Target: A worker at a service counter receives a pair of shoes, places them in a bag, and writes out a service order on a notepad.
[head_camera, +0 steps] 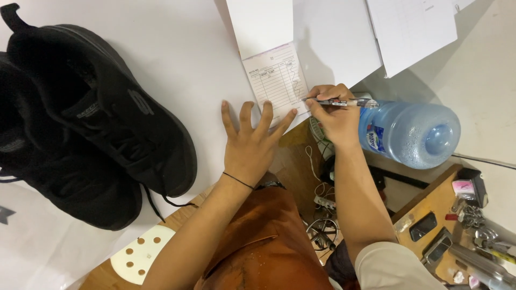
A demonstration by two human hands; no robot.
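Note:
My left hand lies flat with fingers spread on the white table, its fingertips pressing the lower edge of a small pink receipt slip in an open receipt book. My right hand grips a pen whose tip touches the slip's right side, where scribbled lines show. The book's upper leaf is folded back and stands up behind the slip.
A pair of black sneakers sits on the table at left. White paper sheets lie at the top right. A large blue water bottle lies on the floor at right. Tools and cables clutter a wooden board; a white stool stands below.

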